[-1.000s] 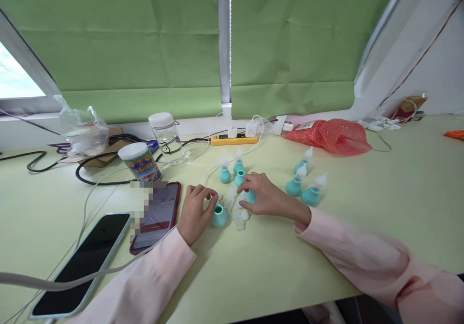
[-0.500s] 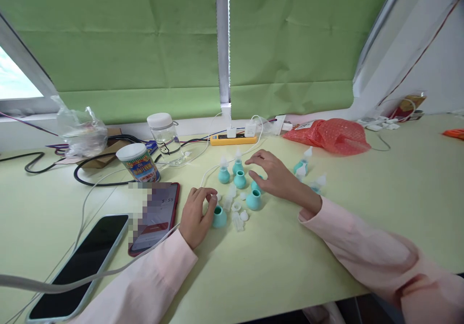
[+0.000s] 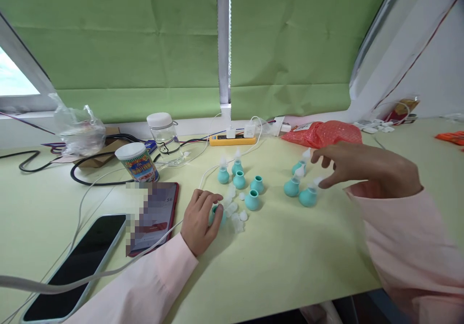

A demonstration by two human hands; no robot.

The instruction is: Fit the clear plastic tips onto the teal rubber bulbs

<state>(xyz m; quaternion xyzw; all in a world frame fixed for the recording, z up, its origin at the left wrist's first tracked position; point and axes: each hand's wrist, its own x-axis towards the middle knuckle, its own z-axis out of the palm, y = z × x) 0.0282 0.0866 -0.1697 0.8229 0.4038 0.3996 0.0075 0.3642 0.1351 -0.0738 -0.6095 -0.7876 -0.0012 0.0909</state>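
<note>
My left hand [image 3: 201, 220] is loosely curled over a teal rubber bulb [image 3: 214, 216]. Its thumb crosses in front of the bulb, and a gap shows between thumb and index finger; a firm grip cannot be seen. Small translucent plastic pieces [image 3: 232, 209] lie just right of these fingers. My right hand [image 3: 362, 167] is off to the right, thumb and fingers apart. Its thumb tip is close to the clear nozzle of a teal bulb [image 3: 308, 197]; contact is unclear. Two more nozzle-topped bulbs, one nearer [image 3: 292, 187] and one farther [image 3: 299, 167], stand beside it.
Three open-necked bulbs [image 3: 253, 200] stand mid-table, with two nozzle-topped ones [image 3: 223, 175] behind. Left are two phones [image 3: 76, 266], a printed tub [image 3: 139, 164], a clear bottle [image 3: 166, 142] and cables. A yellow power strip [image 3: 232, 140] and red bubble wrap [image 3: 326, 133] lie at the back.
My right hand has moved right, from above the middle bulbs to the nozzle-topped group. My left thumb now overlaps the nearest bulb more.
</note>
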